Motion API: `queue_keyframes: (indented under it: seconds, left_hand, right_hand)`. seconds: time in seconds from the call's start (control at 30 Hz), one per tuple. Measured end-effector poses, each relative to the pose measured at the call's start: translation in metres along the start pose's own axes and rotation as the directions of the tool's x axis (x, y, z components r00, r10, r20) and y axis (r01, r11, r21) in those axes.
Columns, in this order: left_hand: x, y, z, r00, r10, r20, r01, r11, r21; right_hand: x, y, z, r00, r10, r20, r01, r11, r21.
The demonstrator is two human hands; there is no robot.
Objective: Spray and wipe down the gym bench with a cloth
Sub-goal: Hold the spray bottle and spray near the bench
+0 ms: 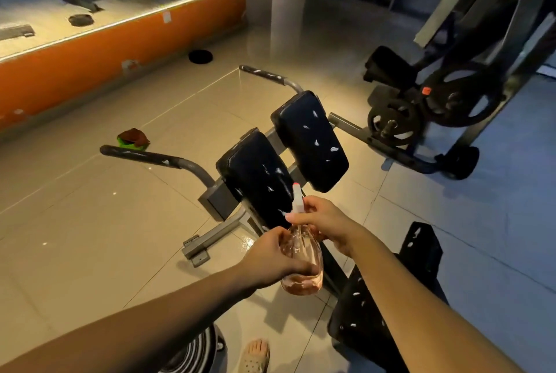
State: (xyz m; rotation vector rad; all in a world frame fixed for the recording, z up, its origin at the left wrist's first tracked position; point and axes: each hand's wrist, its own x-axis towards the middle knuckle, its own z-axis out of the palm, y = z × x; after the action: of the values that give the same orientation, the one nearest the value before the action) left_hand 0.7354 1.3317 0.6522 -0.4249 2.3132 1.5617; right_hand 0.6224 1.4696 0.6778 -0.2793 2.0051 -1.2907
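A clear spray bottle (302,264) of pinkish liquid with a white trigger head is held upright in front of me. My left hand (270,258) grips its body from the left. My right hand (323,217) curls round the trigger head at the top. The nozzle points toward the gym bench, whose two black pads, the near one (255,174) and the far one (313,138), show white streaks. Grey handles with black grips stick out to the left. A red and green cloth (133,139) lies crumpled on the tiled floor, left of the bench.
A weight machine with black plates (451,105) stands to the right. A black plate of the bench frame (388,291) sits under my right forearm. An orange wall with a mirror (90,48) runs along the left. A round disc (200,56) lies on the floor.
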Motion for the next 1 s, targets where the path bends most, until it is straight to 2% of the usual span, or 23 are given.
queue_keyframes:
  seconds: [0.1,0.23,0.5,0.7,0.87,1.0]
  left_hand:
    - [0.028,0.011,-0.011,1.0,0.024,-0.01,-0.024,1.0,-0.009]
    - [0.066,0.024,-0.023,0.999,0.04,0.015,-0.039,0.999,-0.021]
    - [0.102,0.028,-0.021,0.977,-0.025,0.213,0.033,0.999,-0.034]
    - [0.111,0.03,0.004,0.96,-0.041,0.279,0.037,0.999,0.018]
    - [0.123,0.042,0.02,0.961,-0.036,0.275,0.03,0.999,0.027]
    - [0.134,0.066,0.013,0.986,-0.012,0.167,0.006,0.999,0.035]
  right_hand:
    - [0.019,-0.009,-0.015,0.998,-0.033,-0.049,0.035,0.998,0.058]
    - [0.049,-0.023,-0.031,0.993,-0.044,-0.106,0.049,0.998,0.043]
    - [0.063,-0.012,-0.055,0.986,0.13,-0.102,-0.128,0.991,0.023]
    - [0.05,0.014,-0.065,0.964,0.161,-0.211,-0.157,0.987,0.036]
    - [0.052,0.018,-0.084,0.964,0.153,-0.217,-0.15,0.988,0.03]
    - [0.066,0.001,-0.107,0.983,0.068,-0.168,-0.057,0.996,0.069]
